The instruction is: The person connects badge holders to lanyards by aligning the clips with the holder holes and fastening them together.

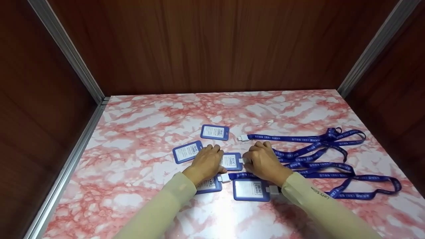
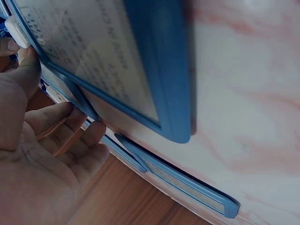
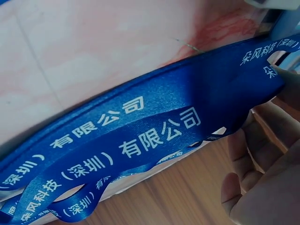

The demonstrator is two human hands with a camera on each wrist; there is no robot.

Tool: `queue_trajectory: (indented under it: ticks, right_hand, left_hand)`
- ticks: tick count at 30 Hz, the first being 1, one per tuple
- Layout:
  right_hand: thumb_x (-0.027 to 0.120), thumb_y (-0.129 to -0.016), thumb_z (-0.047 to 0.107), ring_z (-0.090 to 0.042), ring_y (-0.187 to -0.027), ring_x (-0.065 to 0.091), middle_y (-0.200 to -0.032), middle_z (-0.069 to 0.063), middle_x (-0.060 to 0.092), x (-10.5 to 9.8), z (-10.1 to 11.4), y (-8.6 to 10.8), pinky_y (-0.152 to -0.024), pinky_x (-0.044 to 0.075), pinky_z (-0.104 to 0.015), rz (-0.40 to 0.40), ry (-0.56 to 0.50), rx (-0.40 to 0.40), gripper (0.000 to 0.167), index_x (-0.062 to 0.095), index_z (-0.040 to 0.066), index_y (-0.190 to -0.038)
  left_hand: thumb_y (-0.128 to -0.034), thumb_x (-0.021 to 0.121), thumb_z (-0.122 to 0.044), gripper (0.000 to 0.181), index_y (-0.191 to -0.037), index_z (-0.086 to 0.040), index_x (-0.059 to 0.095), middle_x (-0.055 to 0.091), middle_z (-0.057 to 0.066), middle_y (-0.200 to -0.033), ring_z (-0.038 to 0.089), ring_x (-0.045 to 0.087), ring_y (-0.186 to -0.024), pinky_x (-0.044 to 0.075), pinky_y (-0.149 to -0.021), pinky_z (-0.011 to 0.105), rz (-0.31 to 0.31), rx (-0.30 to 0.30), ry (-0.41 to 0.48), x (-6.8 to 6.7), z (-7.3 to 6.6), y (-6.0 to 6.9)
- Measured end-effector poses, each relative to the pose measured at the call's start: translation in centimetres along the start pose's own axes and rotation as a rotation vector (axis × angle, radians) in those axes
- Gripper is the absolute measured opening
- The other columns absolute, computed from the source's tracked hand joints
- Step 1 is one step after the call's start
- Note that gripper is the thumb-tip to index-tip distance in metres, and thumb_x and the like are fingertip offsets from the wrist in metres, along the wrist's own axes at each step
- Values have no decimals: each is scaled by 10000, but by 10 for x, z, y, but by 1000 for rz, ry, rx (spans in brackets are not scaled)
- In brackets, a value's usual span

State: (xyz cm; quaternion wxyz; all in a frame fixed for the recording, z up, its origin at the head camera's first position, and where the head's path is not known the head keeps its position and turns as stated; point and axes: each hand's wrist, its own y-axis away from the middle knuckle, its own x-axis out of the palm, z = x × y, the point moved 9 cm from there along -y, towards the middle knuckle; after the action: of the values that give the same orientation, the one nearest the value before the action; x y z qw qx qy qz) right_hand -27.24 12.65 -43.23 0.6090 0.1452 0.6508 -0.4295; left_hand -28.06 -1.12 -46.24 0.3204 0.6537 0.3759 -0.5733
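A blue badge holder (image 1: 231,161) with a printed card lies between both hands in the head view. My left hand (image 1: 207,162) grips its left end, fingertips under an edge in the left wrist view. At the right end, my right hand (image 1: 265,162) pinches the white clip (image 1: 245,160) of a blue lanyard; the fingers partly cover the joint. In the right wrist view, the lanyard strap (image 3: 140,126) with white lettering trails from that hand. Just below the hands lie two more badge holders, lower left (image 1: 212,188) and lower right (image 1: 251,190), each with a white clip at its right end.
Two badge holders without clips lie farther back, one at the top (image 1: 214,132) and one beside the left hand (image 1: 186,152). A lanyard with its white clip (image 1: 243,137) stretches rightward among several overlapping straps (image 1: 332,174). Wooden panels (image 1: 212,46) enclose the marbled table (image 1: 139,119).
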Motion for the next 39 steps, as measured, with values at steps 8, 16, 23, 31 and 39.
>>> queue_trajectory:
  ticks: [8,16,23,31,39]
  right_hand:
    - [831,-788,142,-238,-798,515,-856,-1,686,-3,1,4,-754,335,-436,-3,-19,31,161,781,155,-941]
    - [846,-848,248,-233,-877,538,-943,1,692,-9,4,9,-794,349,-439,-18,-22,40,190,784,154,-1001]
    - [830,-878,274,-233,-928,572,-988,-21,718,-13,4,14,-836,364,-441,-38,-50,47,228,792,121,-1044]
    - [830,-881,300,-222,-916,584,-983,-20,740,-19,5,18,-825,350,-431,-76,-66,42,238,802,118,-1032]
    - [839,-871,311,-217,-902,595,-963,-11,749,-20,4,22,-860,364,-447,-88,-78,42,239,803,118,-1009]
  left_hand:
    - [-907,747,-489,670,-1387,-46,599,572,108,-1326,303,530,-1195,426,-1094,456,3,-19,52,-1,4,0]
    - [-959,688,-477,622,-1415,-67,583,559,134,-1347,309,512,-1243,396,-1131,472,-19,-27,89,-6,5,7]
    - [-998,623,-490,665,-1503,-75,501,480,165,-1498,337,418,-1403,268,-1223,479,-19,-50,146,-10,10,17]
    - [-989,642,-478,655,-1484,-66,521,512,163,-1460,358,435,-1385,298,-1206,497,-83,-32,133,-21,12,34]
    - [-978,658,-482,669,-1476,-54,530,515,174,-1464,369,425,-1410,278,-1216,499,-113,-47,140,-24,19,50]
